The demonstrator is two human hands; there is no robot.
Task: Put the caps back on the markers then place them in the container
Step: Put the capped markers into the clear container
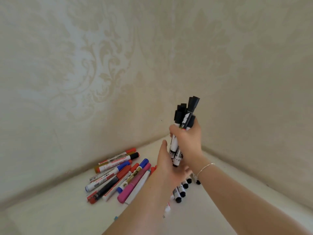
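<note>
Two forearms are reaching in from 5 o'clock. Left hand (166, 164), fingers straight, is propping the bundle's bottom; right hand (188, 141) is gripping black-capped markers (183, 119) upright. Loose markers (118, 175) are lying at 9 o'clock on white table (50, 209), w/ wallpapered corner (172, 65) behind.

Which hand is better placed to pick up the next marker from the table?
Left. The left hand is open, just above the loose markers; the right hand grips a black bundle.

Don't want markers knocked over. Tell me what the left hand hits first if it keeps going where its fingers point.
Probably the bundle of black markers gripped upright by the right hand; left hand lies open just beside it, though depth is unclear.
</note>
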